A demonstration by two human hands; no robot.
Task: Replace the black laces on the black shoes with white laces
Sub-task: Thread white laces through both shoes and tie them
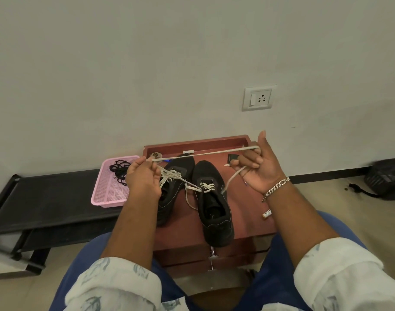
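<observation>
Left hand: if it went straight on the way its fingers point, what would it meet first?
Probably the left hand would meet the small items at the wooden tray's back-left corner, then the wall; depth is unclear.

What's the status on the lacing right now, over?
Left hand and right hand hold white lace taut. Right shoe partly laced. Black laces in pink basket. Nothing blocking.

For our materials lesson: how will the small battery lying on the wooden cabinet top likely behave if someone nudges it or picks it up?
The battery is a small cylinder lying on its side, so a sideways nudge would probably roll it. It lies close to the right edge of the cabinet top, so it might drop off. It looks rigid, and should lift easily with a two-finger pinch.
</observation>
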